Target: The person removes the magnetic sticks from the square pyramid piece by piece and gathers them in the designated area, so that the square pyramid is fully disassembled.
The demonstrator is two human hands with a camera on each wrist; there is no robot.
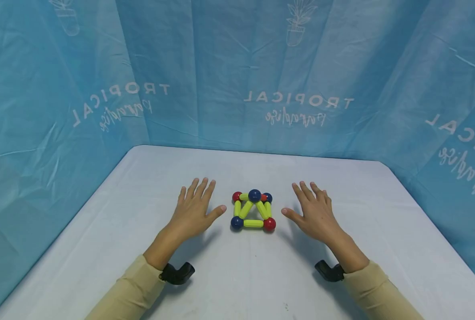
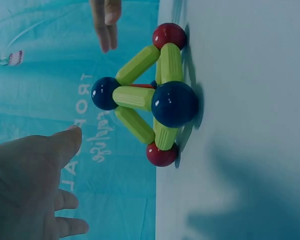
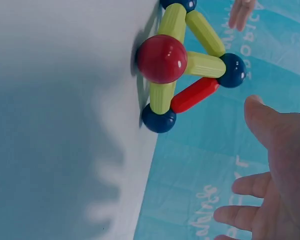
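Note:
A small pyramid of magnetic sticks and balls (image 1: 253, 223) stands on the white table between both hands. Yellow-green sticks (image 2: 135, 97) join dark blue balls (image 2: 175, 104) and red balls (image 3: 162, 59); one stick is red (image 3: 195, 95). A blue ball (image 1: 255, 195) forms the peak. To the left of the pyramid my left hand (image 1: 193, 215) hovers with straight, spread fingers, its thumb toward the pyramid. My right hand (image 1: 315, 215) is held likewise on the right side, thumb inward. Both hands are apart from the pyramid and hold nothing.
The white table (image 1: 253, 275) has rounded far corners. A blue curtain (image 1: 237, 75) with mirrored white lettering encloses its back and sides. Each wrist carries a black camera mount (image 1: 177, 274), just past the beige sleeves (image 1: 135, 284).

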